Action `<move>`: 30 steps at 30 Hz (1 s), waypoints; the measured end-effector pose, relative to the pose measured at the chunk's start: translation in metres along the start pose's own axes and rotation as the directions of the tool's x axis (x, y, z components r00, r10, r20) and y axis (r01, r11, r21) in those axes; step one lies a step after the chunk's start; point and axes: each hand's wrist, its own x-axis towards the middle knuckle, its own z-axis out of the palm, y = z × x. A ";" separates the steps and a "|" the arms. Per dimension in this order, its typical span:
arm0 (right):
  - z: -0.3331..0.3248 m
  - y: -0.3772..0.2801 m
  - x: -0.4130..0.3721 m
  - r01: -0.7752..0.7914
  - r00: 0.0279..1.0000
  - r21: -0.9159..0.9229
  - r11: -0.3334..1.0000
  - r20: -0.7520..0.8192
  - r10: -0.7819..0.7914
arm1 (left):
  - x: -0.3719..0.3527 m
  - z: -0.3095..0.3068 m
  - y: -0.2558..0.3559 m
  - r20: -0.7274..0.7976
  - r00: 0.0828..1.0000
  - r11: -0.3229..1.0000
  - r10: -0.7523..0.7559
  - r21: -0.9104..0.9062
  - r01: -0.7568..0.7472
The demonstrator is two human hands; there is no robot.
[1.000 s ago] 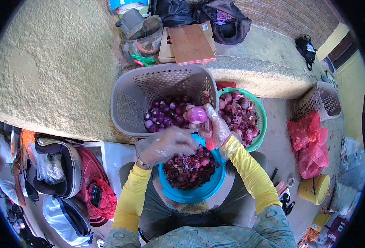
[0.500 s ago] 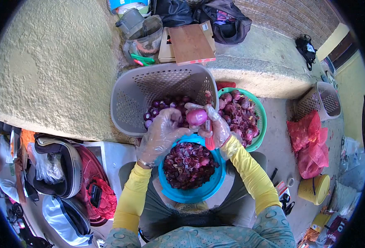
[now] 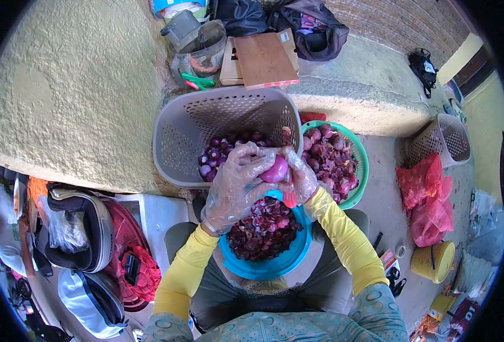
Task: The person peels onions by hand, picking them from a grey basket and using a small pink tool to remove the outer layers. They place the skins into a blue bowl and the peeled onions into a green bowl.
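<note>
A peeled purple onion (image 3: 275, 170) is held between my two gloved hands above the blue basin (image 3: 266, 272). My left hand (image 3: 240, 182), in a clear plastic glove, has its fingers closed on the onion's left side. The right hand (image 3: 299, 178), also gloved, grips a red-handled knife (image 3: 289, 197), with its fingers at the onion's right side; the blade is mostly hidden. Onion skins (image 3: 263, 228) fill the basin. Beyond my hands, peeled onions (image 3: 215, 154) lie in a grey perforated basket (image 3: 175, 114). Unpeeled onions (image 3: 326, 148) and skins sit in a green basket (image 3: 365, 165).
Cardboard and a brown board (image 3: 266, 60) lie on the ledge beside a black bag (image 3: 312, 28). To the right are red mesh sacks (image 3: 429, 199), a yellow bucket (image 3: 433, 261) and another basket (image 3: 443, 139). Bags (image 3: 75, 228) stand at the left.
My left hand has moved right and closed in on the onion, which now sits slightly turned. The right hand stays nearly in place with the knife.
</note>
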 end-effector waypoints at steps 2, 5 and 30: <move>0.001 -0.001 0.001 0.015 0.999 -0.019 1.000 0.040 -0.014 | -0.002 0.004 -0.001 -0.076 0.997 1.000 0.002 0.018 -0.001; 0.004 -0.001 0.002 0.066 0.997 -0.074 0.995 -0.037 -0.069 | -0.002 0.005 0.000 -0.101 0.994 0.996 0.038 0.078 -0.030; 0.009 0.003 -0.005 -0.037 0.998 -0.086 0.996 -0.063 0.031 | 0.010 0.004 -0.004 0.081 0.997 0.999 0.001 -0.049 0.003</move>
